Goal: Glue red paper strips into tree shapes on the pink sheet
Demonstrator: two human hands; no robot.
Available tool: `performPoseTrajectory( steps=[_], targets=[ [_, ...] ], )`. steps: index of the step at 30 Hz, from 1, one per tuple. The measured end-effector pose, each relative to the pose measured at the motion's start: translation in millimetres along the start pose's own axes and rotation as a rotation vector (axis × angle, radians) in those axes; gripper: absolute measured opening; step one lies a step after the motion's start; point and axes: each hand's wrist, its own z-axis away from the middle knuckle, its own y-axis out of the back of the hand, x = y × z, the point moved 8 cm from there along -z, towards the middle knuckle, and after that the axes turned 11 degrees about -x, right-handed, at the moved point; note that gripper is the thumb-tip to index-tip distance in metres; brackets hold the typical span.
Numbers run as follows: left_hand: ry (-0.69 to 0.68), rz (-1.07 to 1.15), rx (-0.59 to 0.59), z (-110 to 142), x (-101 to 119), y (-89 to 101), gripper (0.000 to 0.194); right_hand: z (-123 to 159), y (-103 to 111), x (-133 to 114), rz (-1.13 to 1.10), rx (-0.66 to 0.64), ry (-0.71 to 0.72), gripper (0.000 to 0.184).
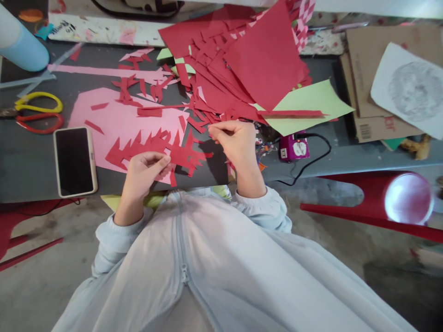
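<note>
My left hand [147, 170] pinches the left end of a red paper cutout [182, 154] with jagged, spiky edges. Part of that cutout lies over the table's front edge area. My right hand [237, 140] is closed in a pinch just above and right of it. Whatever its fingertips hold, if anything, is too small to make out. Under my left hand spreads a sheet of pink paper [93, 106], bearing a row of red zigzag pieces [129, 150]. Small red paper scraps [199, 115] lie close to my right fingertips.
A phone [75, 161] and red-and-yellow-handled scissors [39, 113] lie left. Red paper sheets [263, 60] pile at the back, beside light green paper [308, 103]. Rightward are a purple box [294, 147] with a black cable, cardboard [363, 69] and a red stool [374, 203].
</note>
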Motion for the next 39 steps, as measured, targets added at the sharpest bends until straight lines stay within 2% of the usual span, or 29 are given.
performPoseTrajectory(
  steps=[3, 6, 8, 12, 16, 20, 23, 25, 27, 29, 33, 36, 39],
  targets=[
    [-0.119, -0.097, 0.129, 5.5, 11.9, 5.3, 0.026, 3.7, -6.9, -9.3, 0.182, -0.094, 0.044, 0.020],
    [-0.380, -0.404, 0.296, 18.0, 35.6, 9.6, 0.018, 6.5, -7.7, -15.3, 0.225, -0.108, 0.055, 0.032],
    [-0.544, -0.605, 0.352, 26.2, 46.2, 7.3, 0.014, 6.9, -6.4, -16.3, 0.160, -0.107, 0.048, 0.030],
    [-0.718, -0.771, 0.346, 33.3, 49.3, 3.3, 0.014, 7.2, -5.3, -15.0, -0.022, -0.131, 0.003, 0.038],
    [-0.831, -0.827, 0.305, 37.2, 50.7, -2.1, 0.014, 10.0, -10.9, -15.8, -0.154, -0.212, -0.035, 0.041],
    [-1.019, -0.870, 0.298, 44.3, 57.1, -9.3, 0.010, 14.3, -21.8, -18.0, -0.317, -0.318, -0.066, 0.056],
    [-1.143, -0.861, 0.279, 49.4, 60.6, -14.8, 0.014, 16.0, -27.8, -22.3, -0.367, -0.373, -0.058, 0.052],
    [-1.122, -0.820, 0.273, 48.1, 60.8, -15.6, 0.014, 15.8, -28.9, -25.7, -0.373, -0.384, -0.037, 0.048],
    [-1.013, -0.692, 0.283, 42.7, 59.2, -11.0, 0.009, 15.0, -28.2, -28.0, -0.377, -0.376, -0.022, 0.046],
    [-0.835, -0.467, 0.283, 33.5, 52.8, -2.8, 0.012, 14.1, -27.2, -29.3, -0.375, -0.363, -0.013, 0.045],
    [-0.485, -0.075, 0.198, 14.5, 33.6, 1.2, 0.035, 13.1, -26.9, -28.7, -0.379, -0.345, -0.015, 0.046],
    [-0.322, 0.044, 0.122, 5.9, 25.3, -2.6, 0.046, 12.7, -26.9, -25.5, -0.383, -0.325, -0.031, 0.047],
    [-0.231, 0.075, 0.091, 3.1, 21.5, -5.0, 0.045, 12.7, -26.8, -21.8, -0.376, -0.302, -0.055, 0.047]
  ],
)
